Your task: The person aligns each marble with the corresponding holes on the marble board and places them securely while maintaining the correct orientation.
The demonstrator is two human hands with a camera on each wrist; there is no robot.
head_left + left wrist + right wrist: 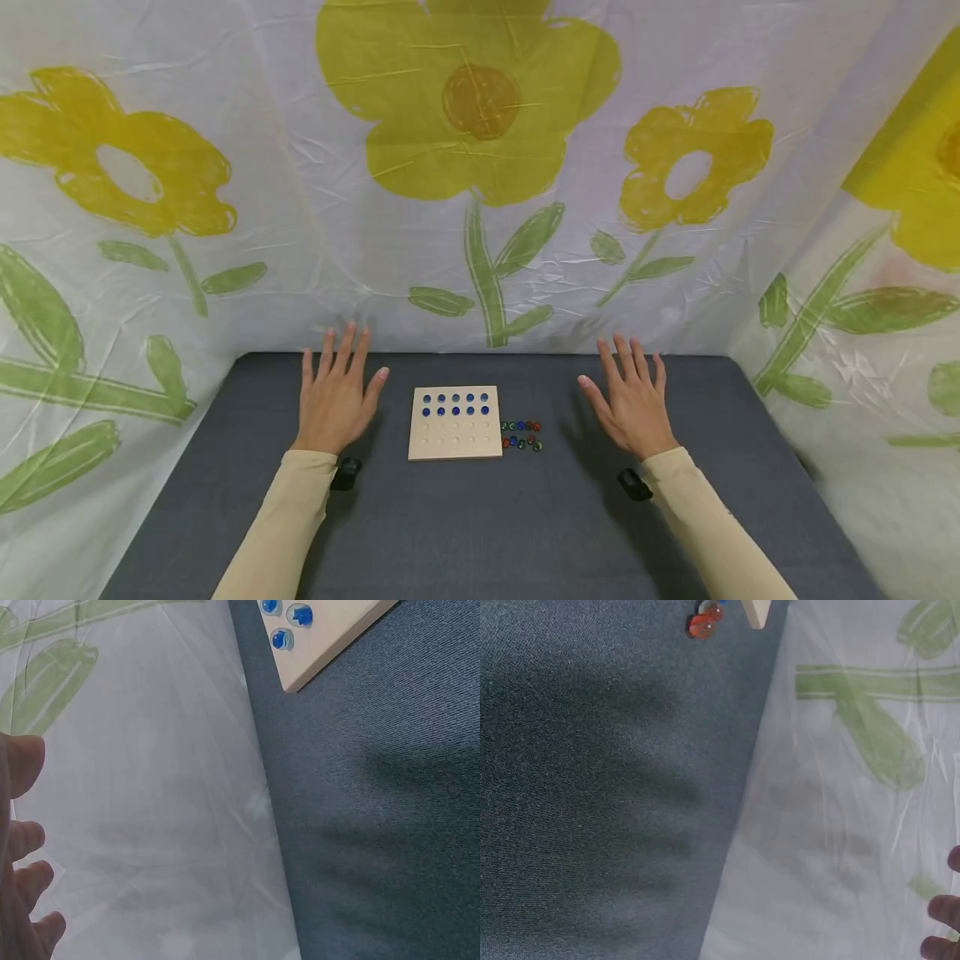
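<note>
1. Left hand [335,404]: up off the table, at about 9 o'clock from the board, back of the hand facing the head cam. Fingers straight and fanned out, thumb sticking out toward 2 o'clock. The board's the nearest thing, well apart though.
2. Right hand [633,408]: pretty much the mirror copy, at 3 o'clock from the board. Fingers straight and spread too, thumb angled to 10 o'clock. Closest things to it are the loose glass marbles [521,426].
3. The wooden marble board [456,451] lies flat between the hands. Its two rows on the 12 o'clock side hold blue marbles [456,411], five per row; the rows toward 6 o'clock are just pale hollows.
4. Those loose ones sit right by the board's 3 o'clock edge in two rough lines, a mix of red, blue and green.
5. It's all on a dark grey cloth [465,533]. Curtain [300,250] at 12 o'clock is white, with a big yellow flower [480,100].
6. Beige sleeves [277,525], plus a black wrist unit [347,474] on each arm.
</note>
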